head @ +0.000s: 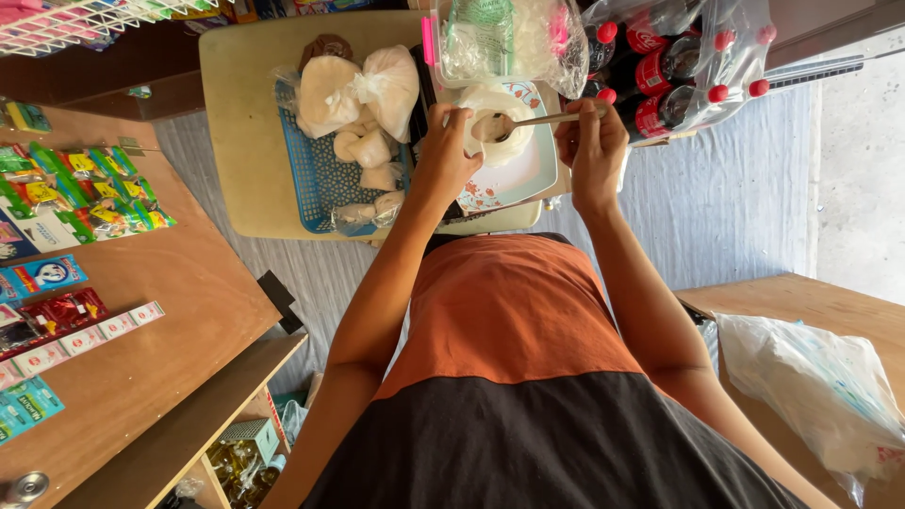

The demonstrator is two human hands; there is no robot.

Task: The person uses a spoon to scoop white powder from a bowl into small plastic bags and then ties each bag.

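Rounded cream tabletop point(247, 141), smooth and matte, bearing a blue plastic mesh basket point(304, 170) of knotted, lumpy white bags point(363, 90) beside a glossy patterned tray point(528, 170). Over the tray, a thin crinkled clear bag point(500, 108) of white powder, mouth pinched open by the left hand point(443, 155) at its near-left rim. Slim metal spoon point(542, 120), bowl inside the bag, handle gripped between the right hand point(592, 141) fingertips.

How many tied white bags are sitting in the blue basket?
About 6: two big bags at the far end, smaller ones toward the near edge. Others may be hidden underneath.
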